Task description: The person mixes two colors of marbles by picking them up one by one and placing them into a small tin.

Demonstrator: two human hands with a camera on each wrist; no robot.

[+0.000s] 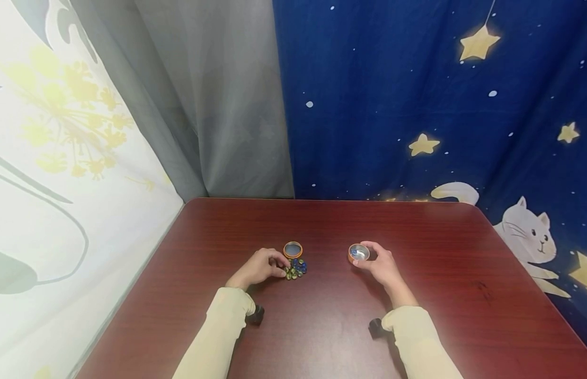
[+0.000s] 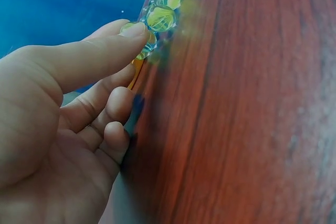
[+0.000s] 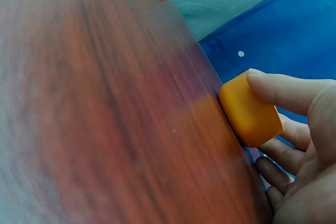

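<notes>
On the left of the table, my left hand [image 1: 262,266] reaches the near side of a cluster of glass marbles [image 1: 295,273], some yellow-green and some blue. Its thumb and index finger pinch a yellowish marble [image 2: 149,48], partly hidden by the thumb; other marbles [image 2: 161,18] lie just beyond. My right hand [image 1: 381,265] grips a small round tin [image 3: 252,114], orange outside and silvery inside, thumb on one side and fingers on the other. The tin stands upright on the table, mouth up, with something blue, apparently marbles [image 1: 354,252], inside.
A round orange-rimmed lid [image 1: 293,250] lies hollow side up just behind the marble cluster. Everything rests on a reddish-brown wooden table [image 1: 331,316]. Grey [image 1: 236,105] and blue star-patterned curtains [image 1: 369,105] hang behind the far edge, a pale curtain [image 1: 61,210] at left.
</notes>
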